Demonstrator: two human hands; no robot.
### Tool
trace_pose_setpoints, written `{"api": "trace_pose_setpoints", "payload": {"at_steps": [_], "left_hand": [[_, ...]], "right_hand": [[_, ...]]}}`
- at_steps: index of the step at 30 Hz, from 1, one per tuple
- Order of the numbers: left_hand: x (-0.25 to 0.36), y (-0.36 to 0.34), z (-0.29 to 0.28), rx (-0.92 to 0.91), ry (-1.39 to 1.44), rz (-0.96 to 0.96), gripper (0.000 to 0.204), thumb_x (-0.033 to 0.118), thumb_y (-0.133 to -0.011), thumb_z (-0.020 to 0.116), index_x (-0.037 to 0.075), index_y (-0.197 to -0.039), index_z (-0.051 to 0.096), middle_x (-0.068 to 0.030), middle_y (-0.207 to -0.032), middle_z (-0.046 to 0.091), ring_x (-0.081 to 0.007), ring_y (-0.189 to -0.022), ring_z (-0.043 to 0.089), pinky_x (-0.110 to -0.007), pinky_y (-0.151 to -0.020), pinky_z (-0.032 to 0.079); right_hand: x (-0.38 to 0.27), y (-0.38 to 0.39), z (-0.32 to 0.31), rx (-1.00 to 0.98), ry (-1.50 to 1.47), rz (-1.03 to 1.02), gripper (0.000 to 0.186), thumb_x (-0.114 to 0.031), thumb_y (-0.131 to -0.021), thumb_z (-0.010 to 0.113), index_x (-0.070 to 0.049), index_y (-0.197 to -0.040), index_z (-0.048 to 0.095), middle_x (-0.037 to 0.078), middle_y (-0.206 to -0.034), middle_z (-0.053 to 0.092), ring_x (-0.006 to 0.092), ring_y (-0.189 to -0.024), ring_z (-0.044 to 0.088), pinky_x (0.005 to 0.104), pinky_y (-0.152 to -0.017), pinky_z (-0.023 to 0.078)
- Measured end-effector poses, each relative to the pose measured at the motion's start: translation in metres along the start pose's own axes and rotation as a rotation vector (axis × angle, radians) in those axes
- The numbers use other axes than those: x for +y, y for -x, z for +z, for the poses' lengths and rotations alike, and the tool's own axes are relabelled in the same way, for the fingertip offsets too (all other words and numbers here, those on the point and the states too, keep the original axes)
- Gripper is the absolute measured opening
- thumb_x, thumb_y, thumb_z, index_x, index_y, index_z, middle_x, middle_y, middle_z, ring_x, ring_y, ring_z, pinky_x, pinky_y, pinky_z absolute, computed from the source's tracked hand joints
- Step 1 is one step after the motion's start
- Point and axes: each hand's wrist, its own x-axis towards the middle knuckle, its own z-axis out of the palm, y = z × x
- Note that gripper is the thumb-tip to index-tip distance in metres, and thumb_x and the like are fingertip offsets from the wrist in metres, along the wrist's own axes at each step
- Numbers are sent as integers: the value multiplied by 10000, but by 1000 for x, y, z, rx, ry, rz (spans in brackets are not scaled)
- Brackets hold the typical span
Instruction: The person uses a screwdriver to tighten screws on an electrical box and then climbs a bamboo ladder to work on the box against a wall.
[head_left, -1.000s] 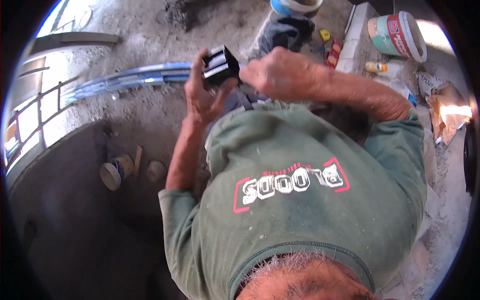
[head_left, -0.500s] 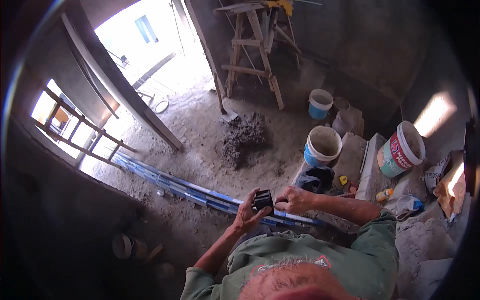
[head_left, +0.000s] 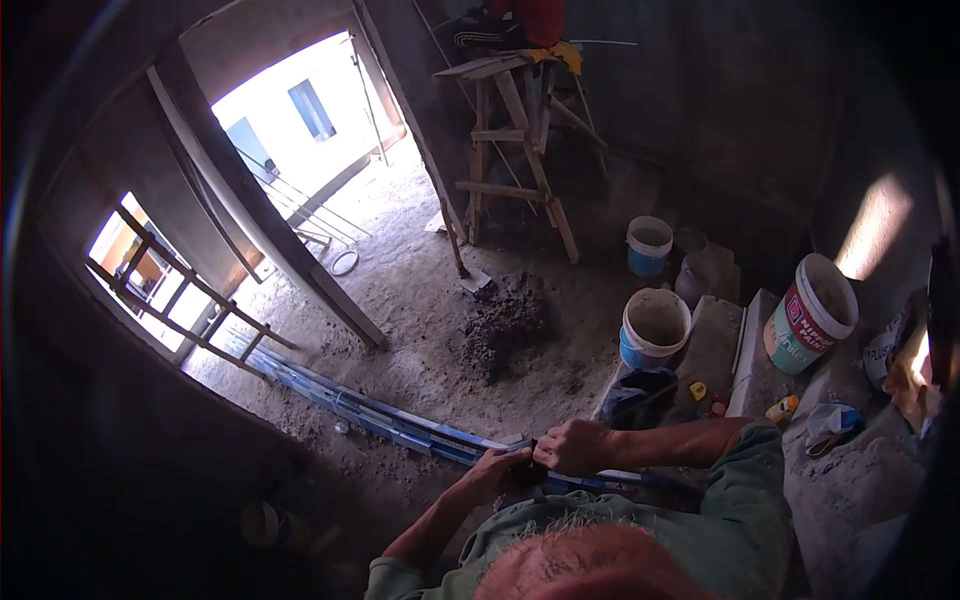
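Head view: my left hand (head_left: pixel 488 476) is holding a small black box (head_left: pixel 522 470), thumb lying along its upper edge, fingers curling in around it; the underside is hiding in shadow. My right hand (head_left: pixel 572 448) is sitting right against the box's right side, fingers bunched nearly closed. Can't tell if they're pinching the box or some small part.

Box is hanging in front of my shirt, above the bundle of blue-and-white strips (head_left: pixel 400 430), which is running in from the left edge of the concrete floor (head_left: pixel 420 365). Mortar heap (head_left: pixel 508 325) is lying mid-floor; the blue-and-white bucket (head_left: pixel 638 352) is standing toward the floor's right edge.

Handling, my guess: it's looking light and stiff, maybe slick under dusty fingers, likely chipping if dropped. Best hold: opposite side walls, near the left end, leaving the right end free.
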Motion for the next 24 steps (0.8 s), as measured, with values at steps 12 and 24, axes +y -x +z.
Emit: {"api": "trace_pose_setpoints", "payload": {"at_steps": [12, 24], "left_hand": [[-43, -19, -23, -150, 294, -165, 421, 342, -936, 541, -14, -1160, 562, -167, -1040, 635, -325, -926, 663, -493, -774, 574], [-8, 5, 48, 1, -52, -84, 523, 371, -885, 708, -57, -1159, 581, -139, -973, 659, -225, -813, 686, -361, -678, 630]], "right_hand": [[-5, 23, 7, 160, 118, -100, 123, -180, -705, 630, -69, -750, 605, 60, -691, 566, 221, -670, 619, 344, -551, 521], [-25, 43, -23, -55, -257, 439, 156, -139, -799, 649, -31, -898, 698, 126, -826, 655, 301, -814, 688, 414, -762, 556]]}}
